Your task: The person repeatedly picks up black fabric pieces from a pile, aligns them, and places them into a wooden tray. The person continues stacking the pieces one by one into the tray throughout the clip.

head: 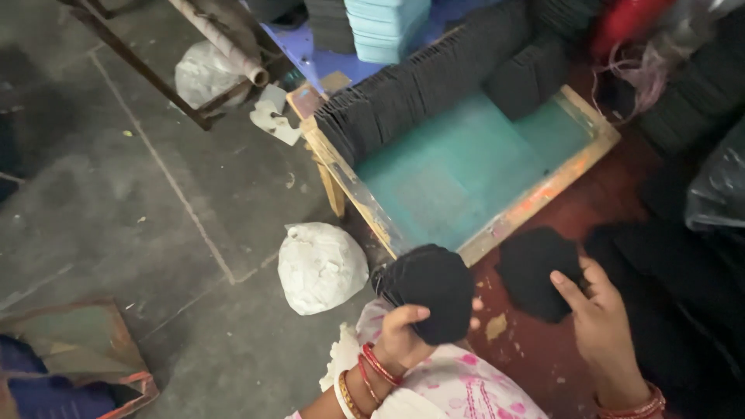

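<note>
My left hand (403, 335) grips a thick stack of black fabric pieces (428, 289), held on edge just below the wooden frame. A single black fabric piece (534, 270) lies flat on the reddish board (528, 349); the fingers of my right hand (596, 314) rest on its right side. Behind them stands a wooden frame with a teal screen (458, 174), and a long row of black pieces (423, 89) leans along its far edge.
A white tied plastic bag (321, 267) sits on the grey floor left of my hand. Another white bag (203, 74) lies under a metal rack with a pipe (225, 43). Pale blue stacked pieces (384, 27) sit at the top. A dark plastic bag (718, 194) is at right.
</note>
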